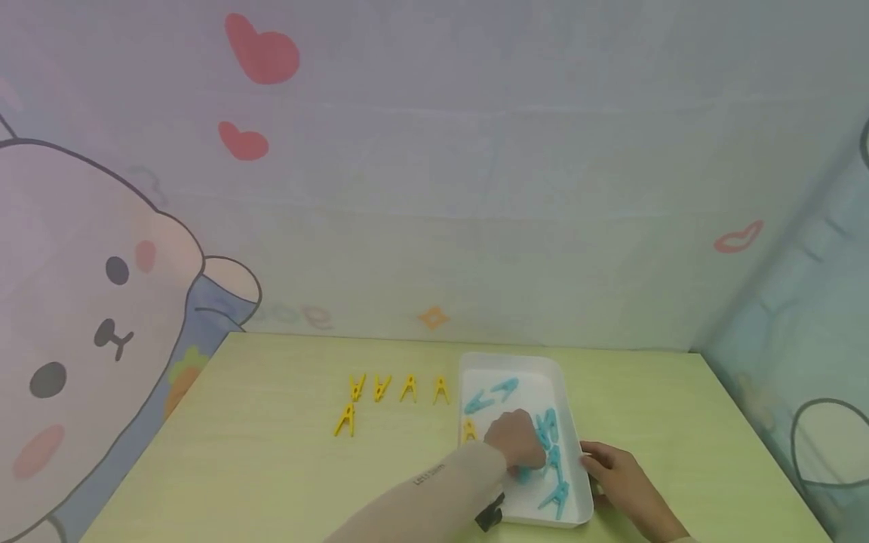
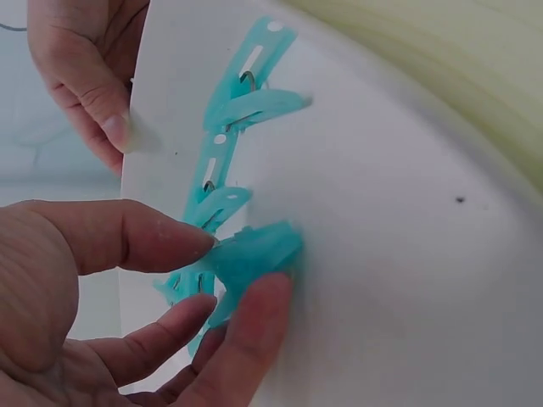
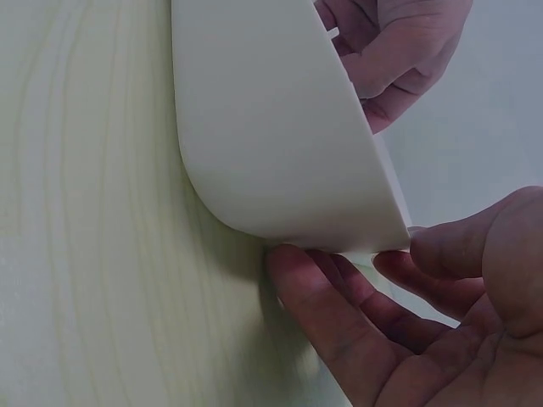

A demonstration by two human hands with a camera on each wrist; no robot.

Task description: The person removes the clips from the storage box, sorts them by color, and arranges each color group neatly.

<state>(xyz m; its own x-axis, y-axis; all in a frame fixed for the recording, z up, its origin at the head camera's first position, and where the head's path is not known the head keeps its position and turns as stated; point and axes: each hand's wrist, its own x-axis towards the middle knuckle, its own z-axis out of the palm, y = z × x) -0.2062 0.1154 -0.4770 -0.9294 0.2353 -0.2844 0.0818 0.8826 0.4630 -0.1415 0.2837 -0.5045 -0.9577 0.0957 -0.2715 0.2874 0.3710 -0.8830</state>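
A white tray (image 1: 577,483) lies on the table with several blue clothespins (image 1: 559,495) inside it. One yellow clothespin (image 1: 470,430) is also in the tray, near its left wall. My left hand (image 1: 517,440) reaches into the tray. Its thumb and fingers pinch a blue clothespin (image 2: 259,252), seen in the left wrist view just beside a line of other blue clothespins (image 2: 253,72). My right hand (image 1: 621,479) grips the tray's right side, thumb at the rim and fingers against the outer wall, as the right wrist view shows.
Several yellow clothespins (image 1: 408,388) lie on the table left of the tray, most in a row, with another yellow clothespin (image 1: 345,419) in front. Behind the pale table (image 1: 271,452) hangs a printed cloth (image 1: 475,188).
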